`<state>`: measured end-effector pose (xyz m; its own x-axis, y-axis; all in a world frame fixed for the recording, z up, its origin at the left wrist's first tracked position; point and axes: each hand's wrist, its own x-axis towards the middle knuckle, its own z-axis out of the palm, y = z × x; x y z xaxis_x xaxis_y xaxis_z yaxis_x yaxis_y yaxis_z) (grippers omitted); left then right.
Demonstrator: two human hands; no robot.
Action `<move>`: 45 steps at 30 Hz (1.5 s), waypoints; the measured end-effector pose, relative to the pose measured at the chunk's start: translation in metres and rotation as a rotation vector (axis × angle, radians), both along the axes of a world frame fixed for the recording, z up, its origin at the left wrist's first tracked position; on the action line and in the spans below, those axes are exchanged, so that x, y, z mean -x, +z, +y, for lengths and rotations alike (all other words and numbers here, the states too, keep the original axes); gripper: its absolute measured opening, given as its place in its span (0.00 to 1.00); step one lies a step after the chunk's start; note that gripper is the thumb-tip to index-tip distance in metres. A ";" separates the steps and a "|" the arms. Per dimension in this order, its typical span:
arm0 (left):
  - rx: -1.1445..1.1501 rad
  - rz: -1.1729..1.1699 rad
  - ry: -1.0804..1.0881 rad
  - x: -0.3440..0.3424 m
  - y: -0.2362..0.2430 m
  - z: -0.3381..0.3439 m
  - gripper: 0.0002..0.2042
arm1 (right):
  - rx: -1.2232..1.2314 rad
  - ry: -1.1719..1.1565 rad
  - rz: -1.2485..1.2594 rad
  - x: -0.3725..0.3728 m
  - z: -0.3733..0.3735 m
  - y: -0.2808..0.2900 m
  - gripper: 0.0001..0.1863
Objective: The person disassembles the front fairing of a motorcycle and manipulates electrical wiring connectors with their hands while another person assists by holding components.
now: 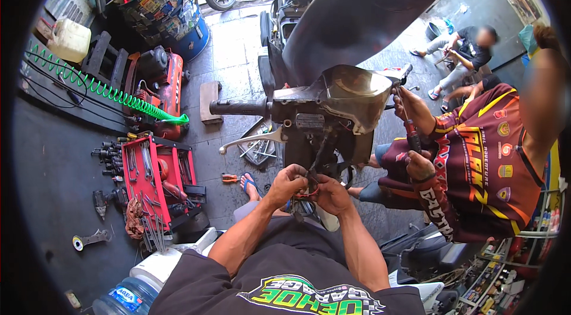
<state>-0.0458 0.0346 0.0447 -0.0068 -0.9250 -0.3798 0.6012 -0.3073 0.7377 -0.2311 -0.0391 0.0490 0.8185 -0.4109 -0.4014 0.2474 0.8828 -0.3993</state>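
My left hand and my right hand meet in front of my body, just below the scooter's handlebar. The fingers of both are closed on a bundle of thin wires, which hangs from the dark cable under the handlebar. The exact pinch points are partly hidden by my fingers. Above my left hand are the black handlebar grip and a silver brake lever. A smoky, scuffed cover tops the handlebar. At its right end, a co-worker's hands hold a red-and-black screwdriver.
A red tool cart and red air compressor with a green coiled hose stand left. Orange-handled pliers and a tray of tools lie on the floor. The scooter's long seat rises ahead. Another person sits far right.
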 end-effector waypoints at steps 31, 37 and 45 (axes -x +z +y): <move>0.398 -1.334 0.299 0.012 0.007 0.010 0.11 | 0.597 -0.154 0.924 0.058 0.091 -0.015 0.10; 0.303 -1.092 0.453 0.013 -0.003 0.010 0.04 | 0.692 -0.336 0.804 0.005 0.071 -0.003 0.10; -0.234 -0.285 0.494 0.029 -0.050 0.002 0.09 | 0.674 -0.254 0.862 -0.032 0.035 -0.009 0.12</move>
<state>-0.0745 0.0370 -0.0057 0.5326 -0.6849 -0.4972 0.5031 -0.2162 0.8368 -0.1994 -0.0042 0.0397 0.2361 -0.8736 -0.4256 -0.2002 0.3849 -0.9010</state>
